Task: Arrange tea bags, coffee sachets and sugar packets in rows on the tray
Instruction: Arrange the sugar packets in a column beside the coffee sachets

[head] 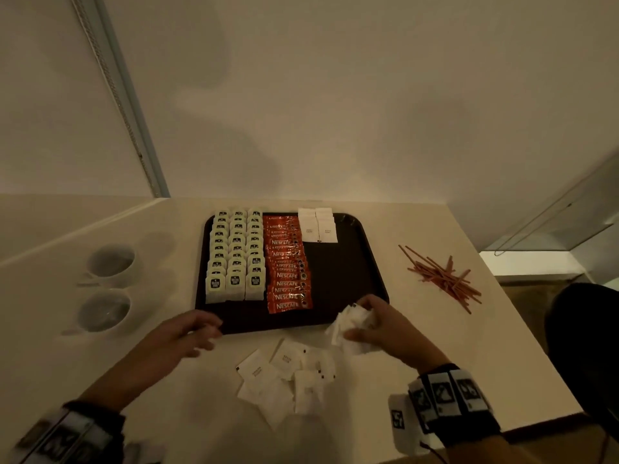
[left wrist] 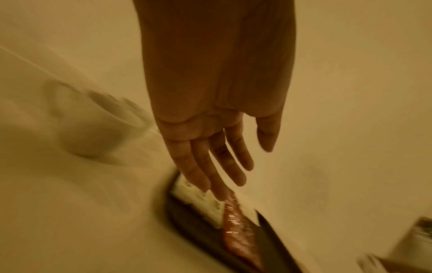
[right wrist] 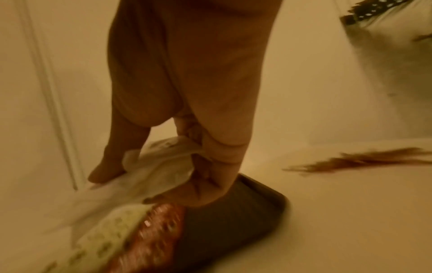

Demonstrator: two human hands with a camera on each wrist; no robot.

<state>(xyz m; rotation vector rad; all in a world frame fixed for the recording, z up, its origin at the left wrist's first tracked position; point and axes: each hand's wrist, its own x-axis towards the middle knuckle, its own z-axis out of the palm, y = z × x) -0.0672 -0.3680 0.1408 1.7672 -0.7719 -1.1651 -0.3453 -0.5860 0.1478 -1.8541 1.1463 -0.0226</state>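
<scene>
Your right hand (head: 375, 324) grips a crumpled bunch of white paper sugar packets (head: 351, 324) at the near right corner of the dark rectangular plastic tray (head: 348, 279), fingers (right wrist: 198, 188) curled round them. Your left hand (head: 187, 333) hovers at the tray's near left edge, its fingers (left wrist: 219, 166) straight and holding nothing. On the tray, pale tea bags (head: 236, 256) fill three rows at the left, red coffee sachets (head: 289, 272) one row beside them, and a few flat white packets (head: 318, 226) lie at the far edge. More loose white packets (head: 288, 376) are scattered on the white tabletop (head: 435, 336) between your hands.
</scene>
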